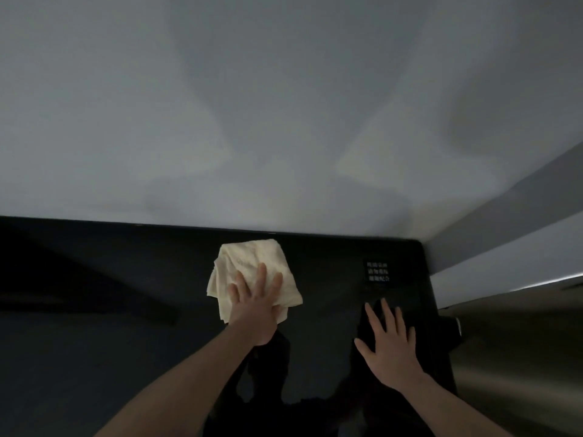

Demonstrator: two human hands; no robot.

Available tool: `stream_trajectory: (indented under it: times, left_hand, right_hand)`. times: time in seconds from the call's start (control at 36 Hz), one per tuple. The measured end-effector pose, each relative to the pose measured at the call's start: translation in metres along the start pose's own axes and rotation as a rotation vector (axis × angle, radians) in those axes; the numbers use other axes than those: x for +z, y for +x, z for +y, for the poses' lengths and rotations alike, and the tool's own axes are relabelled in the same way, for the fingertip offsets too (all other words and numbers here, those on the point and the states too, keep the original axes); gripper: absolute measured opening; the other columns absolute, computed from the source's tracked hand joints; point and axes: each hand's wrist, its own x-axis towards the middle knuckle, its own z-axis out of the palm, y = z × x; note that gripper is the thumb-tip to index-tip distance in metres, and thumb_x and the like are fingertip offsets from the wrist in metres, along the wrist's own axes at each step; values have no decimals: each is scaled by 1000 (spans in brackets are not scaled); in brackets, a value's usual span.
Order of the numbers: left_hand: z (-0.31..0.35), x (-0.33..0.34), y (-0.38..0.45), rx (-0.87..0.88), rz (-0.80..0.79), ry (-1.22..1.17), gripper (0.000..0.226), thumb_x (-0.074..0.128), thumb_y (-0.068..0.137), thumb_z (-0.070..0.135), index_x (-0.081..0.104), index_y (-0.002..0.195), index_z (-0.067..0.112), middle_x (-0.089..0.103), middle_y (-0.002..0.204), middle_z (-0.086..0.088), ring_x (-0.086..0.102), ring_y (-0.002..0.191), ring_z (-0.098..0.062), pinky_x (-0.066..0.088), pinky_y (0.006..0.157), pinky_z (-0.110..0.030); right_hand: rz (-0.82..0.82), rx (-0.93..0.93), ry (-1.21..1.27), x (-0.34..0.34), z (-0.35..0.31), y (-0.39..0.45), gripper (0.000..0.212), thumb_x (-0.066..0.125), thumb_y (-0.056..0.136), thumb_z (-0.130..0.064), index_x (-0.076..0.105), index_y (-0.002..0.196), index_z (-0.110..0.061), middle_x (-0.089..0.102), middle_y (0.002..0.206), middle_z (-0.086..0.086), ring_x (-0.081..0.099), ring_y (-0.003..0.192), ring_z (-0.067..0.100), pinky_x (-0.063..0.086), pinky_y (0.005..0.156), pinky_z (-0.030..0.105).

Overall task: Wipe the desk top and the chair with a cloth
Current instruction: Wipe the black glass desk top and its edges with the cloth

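Note:
A crumpled cream cloth [252, 263] lies on the dark glossy desk top [126, 310], close to the wall. My left hand [256, 305] presses flat on the cloth with straight, spread fingers. My right hand [389, 342] rests flat on the bare desk surface to the right, fingers spread, holding nothing. No chair is in view.
A grey wall [284, 105] rises behind the desk's back edge. A small black label with white text [377, 271] sits on the desk near the right corner. A pale wall edge and a metallic surface [520, 357] stand at the right.

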Motion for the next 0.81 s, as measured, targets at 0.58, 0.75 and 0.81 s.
stream_trajectory:
  times: [0.58, 0.75, 0.81]
  left_hand:
    - [242, 51, 39, 8, 121, -114, 70, 23, 106, 45, -28, 153, 35, -45, 154, -4, -47, 127, -48, -22, 114, -62]
    - [294, 61, 48, 184, 97, -48, 70, 26, 106, 41, -24, 154, 34, -44, 154, -2, -49, 127, -45, -20, 116, -61]
    - [311, 61, 53, 253, 54, 0, 72, 28, 106, 42, -22, 155, 32, -44, 153, -2, -41, 135, -49, -19, 116, -61]
  right_hand:
    - [-52, -71, 421, -7, 174, 10, 94, 58, 99, -50, -15, 159, -43, 3, 171, -2, 33, 149, 20, 37, 112, 26]
    - [-41, -71, 474, -9, 197, 9, 94, 63, 98, -39, -6, 162, -37, 7, 170, -5, 36, 147, 21, 37, 115, 31]
    - [-7, -67, 441, -10, 201, 6, 95, 64, 97, -35, -4, 162, -34, 4, 170, -4, 37, 146, 23, 38, 110, 30]
